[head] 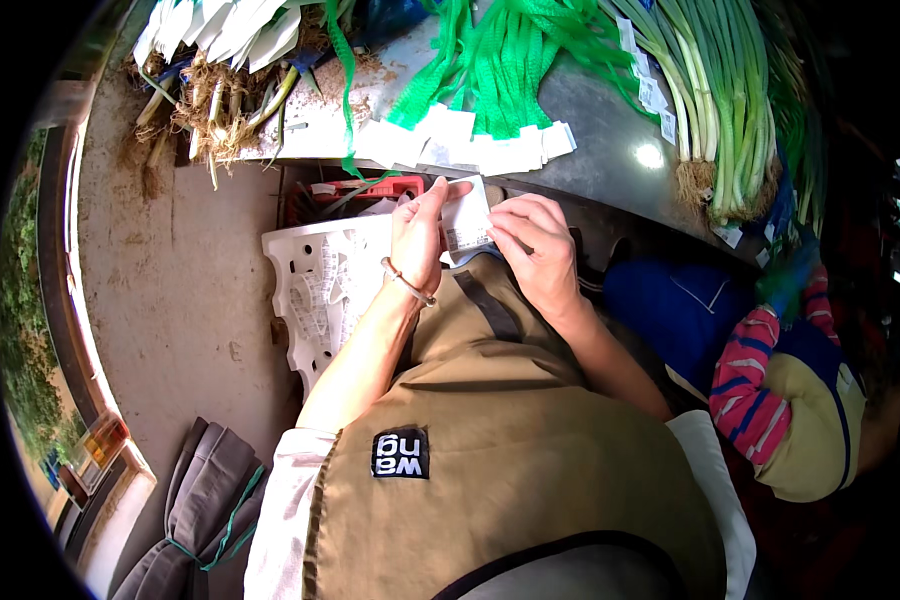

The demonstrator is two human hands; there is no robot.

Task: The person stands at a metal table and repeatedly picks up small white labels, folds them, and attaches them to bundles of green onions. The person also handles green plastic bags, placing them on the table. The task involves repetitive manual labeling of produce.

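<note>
In my left hand is a small white printed label, held upright with the thumb over its top. My right hand pinches the label's right edge between thumb and fingertips. Both hands are in front of the brown apron, just short of the metal table. On the table's near edge, beyond my hands, green mesh netting sleeves lie bunched, with white labels on their near ends. Whether the held label is joined to anything behind it is hidden.
A white plastic crate with printed label strips stands at left, a red plastic container behind it. Leeks with roots lie at the table's left, long green onions at right. A co-worker in striped sleeves is close at right.
</note>
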